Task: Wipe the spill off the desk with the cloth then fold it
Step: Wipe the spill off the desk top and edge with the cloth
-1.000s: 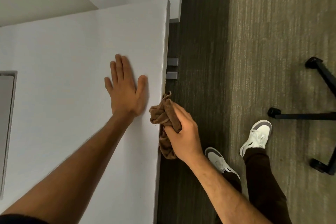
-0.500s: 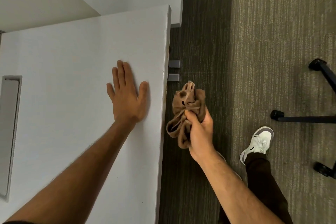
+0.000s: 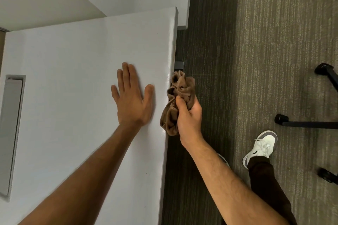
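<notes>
At the desk's right edge, your right hand [image 3: 188,115] grips the brown cloth [image 3: 176,102] in a bunched wad, fingers curled round it, with the cloth hanging just off the side of the white desk [image 3: 73,78] and brushing its edge. Your left hand [image 3: 132,100] lies flat on the top, fingers straight and together, thumb out, close to that same edge. No spill shows plainly from here; a faint gleam sits on the rim beside the cloth, so judge that as the wet spot. To wipe well, I would bring the wad up onto the surface, spread it under your palm so more fabric meets the desk, and pull toward the edge in one stroke. Keep the flat hand braced but clear of the path. Farther off, the carpet [image 3: 274,42] and chair base [image 3: 311,124] stay out of the work.
</notes>
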Demonstrator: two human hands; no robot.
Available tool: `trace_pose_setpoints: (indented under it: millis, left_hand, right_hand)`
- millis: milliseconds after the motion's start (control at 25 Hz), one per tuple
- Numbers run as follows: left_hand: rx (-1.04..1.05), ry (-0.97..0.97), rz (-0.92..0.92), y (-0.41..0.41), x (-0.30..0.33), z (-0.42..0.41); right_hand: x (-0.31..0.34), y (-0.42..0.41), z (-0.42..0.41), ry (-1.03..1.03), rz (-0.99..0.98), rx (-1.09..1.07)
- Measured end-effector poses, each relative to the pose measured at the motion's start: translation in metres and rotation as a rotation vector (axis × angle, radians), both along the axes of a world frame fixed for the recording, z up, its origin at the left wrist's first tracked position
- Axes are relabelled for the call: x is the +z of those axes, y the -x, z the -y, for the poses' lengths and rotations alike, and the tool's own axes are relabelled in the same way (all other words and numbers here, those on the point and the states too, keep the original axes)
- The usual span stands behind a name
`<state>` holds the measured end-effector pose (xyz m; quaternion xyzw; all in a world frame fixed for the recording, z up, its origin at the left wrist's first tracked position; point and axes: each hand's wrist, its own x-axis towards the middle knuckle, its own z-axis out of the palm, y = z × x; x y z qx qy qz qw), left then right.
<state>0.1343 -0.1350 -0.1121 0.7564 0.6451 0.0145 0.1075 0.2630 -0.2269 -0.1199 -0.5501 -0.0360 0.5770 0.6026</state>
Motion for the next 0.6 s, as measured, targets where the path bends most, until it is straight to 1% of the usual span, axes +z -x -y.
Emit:
trace_pose_setpoints:
  millis: [160, 280, 320, 360, 440, 480, 520, 560, 600]
  left_hand:
    - [-0.003, 0.001, 0.008, 0.0, 0.001, 0.0]
    - [-0.002, 0.012, 0.005, 0.0, 0.003, 0.0]
    - [-0.001, 0.019, 0.005, 0.0, 0.004, 0.0]
    - [0.001, 0.027, 0.008, 0.0, 0.005, 0.0]
    - [0.006, 0.034, 0.003, -0.001, 0.005, 0.0]
    - [0.007, 0.034, -0.005, -0.001, 0.005, -0.001]
    - [0.006, 0.034, -0.012, -0.001, 0.005, -0.001]
    - [0.003, 0.035, -0.014, -0.001, 0.005, -0.001]
    - [0.0, 0.037, -0.01, -0.001, 0.005, -0.001]
  right_hand:
    - [0.009, -0.003, -0.005, -0.105, 0.171, -0.022]
    - [0.011, 0.0, 0.009, -0.169, 0.184, -0.015]
    - [0.009, 0.001, 0.018, -0.158, 0.152, -0.026]
    - [0.006, 0.0, 0.025, -0.091, 0.066, -0.083]
    - [-0.003, -0.012, 0.035, 0.081, -0.248, -0.31]
    - [-0.007, -0.018, 0.037, 0.128, -0.332, -0.402]
    - [-0.011, -0.023, 0.035, 0.134, -0.342, -0.422]
    - [-0.01, -0.025, 0.029, 0.115, -0.308, -0.385]
    - [-0.008, -0.024, 0.02, 0.087, -0.242, -0.302]
